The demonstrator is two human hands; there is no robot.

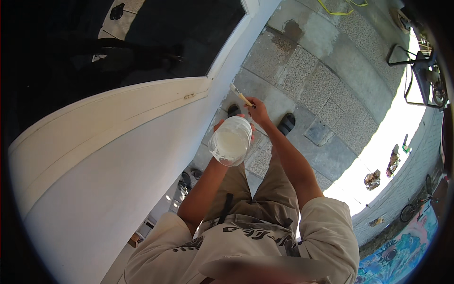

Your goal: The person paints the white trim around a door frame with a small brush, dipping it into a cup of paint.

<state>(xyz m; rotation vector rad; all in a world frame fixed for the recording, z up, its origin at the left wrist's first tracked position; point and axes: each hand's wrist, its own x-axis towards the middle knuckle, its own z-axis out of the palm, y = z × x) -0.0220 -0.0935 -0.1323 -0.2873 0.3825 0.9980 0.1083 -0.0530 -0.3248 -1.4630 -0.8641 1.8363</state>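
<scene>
In front of my body, my left hand (218,125) is closed round a see-through plastic tub (231,124) that holds white paint (231,143). Its fingertips show on both sides of the tub, while the palm is hidden beneath. Just beyond and to the right, my right hand (257,111) grips a paintbrush (242,97) by its light handle. The brush points up and left toward the wall, its bristle end pale, apart from the tub and close to the foot of the white wall (142,156).
A cream window frame (146,97) with dark glass (156,42) lies at upper left. Grey paving (312,80) spreads under my sandals (286,124). A dark metal-framed chair (418,78) stands at right, and a bicycle (411,211) is farther back. More shoes (184,182) sit by the wall.
</scene>
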